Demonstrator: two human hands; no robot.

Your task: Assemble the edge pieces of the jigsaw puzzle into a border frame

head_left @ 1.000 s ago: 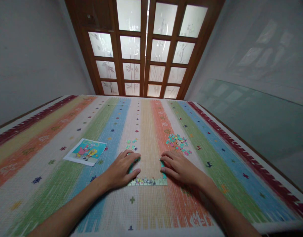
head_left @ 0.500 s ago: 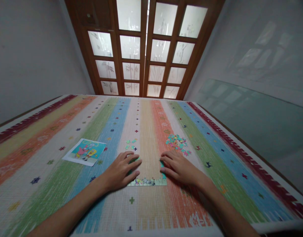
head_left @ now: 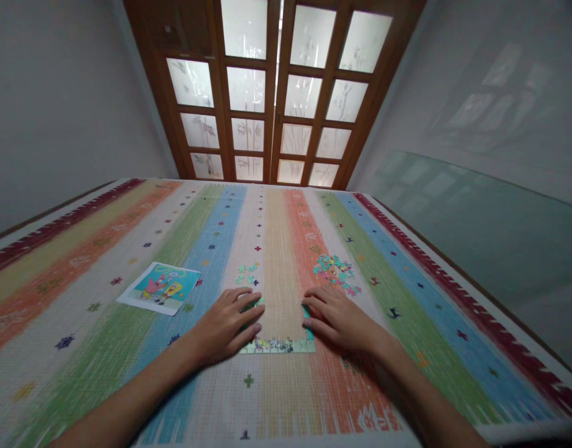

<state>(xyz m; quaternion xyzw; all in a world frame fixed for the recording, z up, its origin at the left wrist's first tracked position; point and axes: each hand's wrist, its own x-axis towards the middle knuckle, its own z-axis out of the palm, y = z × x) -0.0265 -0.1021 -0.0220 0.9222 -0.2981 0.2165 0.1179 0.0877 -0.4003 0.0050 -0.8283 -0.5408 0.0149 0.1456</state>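
A partly joined jigsaw puzzle (head_left: 281, 345) lies on the striped cloth, a bottom row with sides running up from it. Over its left side rests my left hand (head_left: 232, 320), fingers spread and lying on the pieces, mostly covering them. My right hand (head_left: 335, 314) lies palm down by the right side, its fingers apart and its fingertips on the teal edge pieces. Neither hand is closed around anything. Just beyond the right hand is a pile of loose puzzle pieces (head_left: 335, 269). Several separate pieces (head_left: 245, 274) sit beyond the left hand.
A picture sheet (head_left: 161, 287) with cartoon figures on a teal background lies to the left. The striped cloth (head_left: 281, 249) covers the wide surface under everything. Wooden doors (head_left: 273, 124) with glass panes stand at the far end, with walls on both sides.
My left hand has shifted very slightly to the left, its fingertips a little farther from the puzzle's middle. The right hand and the loose pieces look unchanged.
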